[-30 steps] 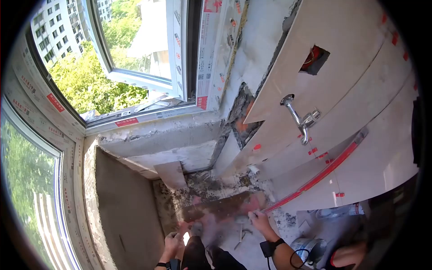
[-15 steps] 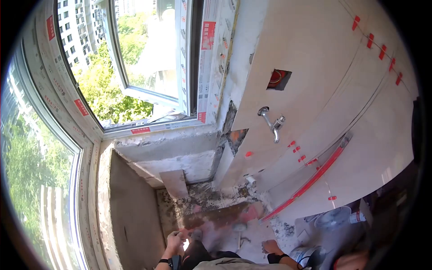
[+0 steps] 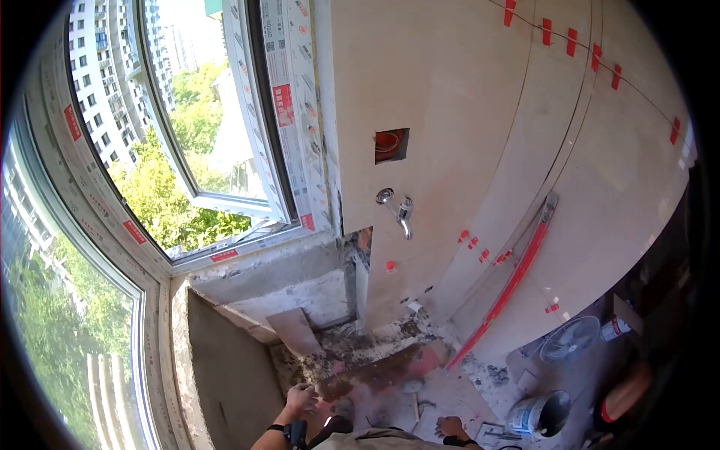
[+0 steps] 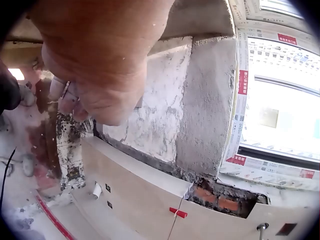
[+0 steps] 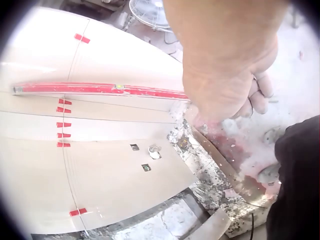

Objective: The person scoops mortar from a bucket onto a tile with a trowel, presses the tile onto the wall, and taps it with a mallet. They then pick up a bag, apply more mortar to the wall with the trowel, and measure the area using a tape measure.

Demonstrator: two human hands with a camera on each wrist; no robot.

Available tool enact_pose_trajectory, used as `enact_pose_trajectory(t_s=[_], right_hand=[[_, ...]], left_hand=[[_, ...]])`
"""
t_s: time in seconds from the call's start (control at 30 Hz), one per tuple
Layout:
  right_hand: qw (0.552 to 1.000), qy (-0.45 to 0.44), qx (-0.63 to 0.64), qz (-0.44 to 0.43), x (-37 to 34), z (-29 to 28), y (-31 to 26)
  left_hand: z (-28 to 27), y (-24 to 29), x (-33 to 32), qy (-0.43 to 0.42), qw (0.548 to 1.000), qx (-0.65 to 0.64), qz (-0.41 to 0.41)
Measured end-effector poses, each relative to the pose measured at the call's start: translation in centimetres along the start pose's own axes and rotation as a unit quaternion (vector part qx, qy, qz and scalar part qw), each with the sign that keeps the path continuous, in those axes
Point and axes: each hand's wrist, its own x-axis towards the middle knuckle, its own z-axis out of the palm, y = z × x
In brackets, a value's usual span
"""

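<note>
My left hand [image 3: 301, 400] hangs low over the floor, in front of the grey half-wall, its fingers loosely bent. In the left wrist view its palm side covers the top and the fingertips [image 4: 75, 107] are partly hidden. My right hand [image 3: 451, 428] hangs at the bottom of the head view, fingers loosely curled with nothing in them. Nearby, a long red spirit level [image 3: 514, 289] leans against the tiled wall [image 3: 442, 172], its lower end on the floor. A hammer [image 3: 417, 407] lies on the floor between my hands.
A bucket [image 3: 525, 415] stands right of my right hand, with a fan [image 3: 571, 339] behind it. A metal tap [image 3: 397, 212] sticks out of the wall. Red clips [image 3: 484, 256] sit in the tile joints. An open window [image 3: 202, 150] is at left; a loose tile [image 3: 295, 332] leans below it.
My right hand has drawn back from the level's lower end toward my body; the level stays leaning. The head view has turned right. My left hand stays low, its fingers looser.
</note>
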Motion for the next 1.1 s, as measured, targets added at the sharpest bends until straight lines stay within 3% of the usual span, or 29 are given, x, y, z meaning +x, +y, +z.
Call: enact_pose_trajectory(t_s=[0.07,0.17,0.37,0.4,0.6,0.8,1.0,1.1], right_hand=[[0.959,0.171,-0.227,-0.019,-4.0,5.0,0.6],[0.952,0.209,-0.223,0.017,-3.8,3.3,0.7],[0.975,0.154,-0.141,-0.073,-3.6,-0.1,-1.8],[0.919,0.285,-0.255,-0.095,-6.9,7.0,-3.8],[0.962,0.219,-0.130,-0.097,-7.0,9.8,-5.4],[0.920,0.286,-0.254,-0.081,-8.6,15.2,-5.1],[0.903,0.302,-0.290,-0.093,-9.4,13.7,-3.7],[0.968,0.168,-0.184,-0.031,-6.7,5.7,-3.2]], left_hand=[[-0.2,-1.2,0.8,-0.010,1.000,0.003,-0.001],[0.0,-1.9,0.8,-0.008,1.000,0.013,-0.005],[0.4,-3.0,0.6,-0.003,1.000,0.004,-0.018],[0.4,-3.0,0.5,-0.004,1.000,0.006,-0.021],[0.3,-2.3,-0.5,0.001,0.999,0.000,-0.044],[-0.1,-3.2,-0.2,0.006,0.998,0.002,-0.055],[0.6,-1.9,-1.7,0.013,0.998,0.019,-0.052],[0.9,-2.7,-0.8,0.011,1.000,0.010,-0.014]])
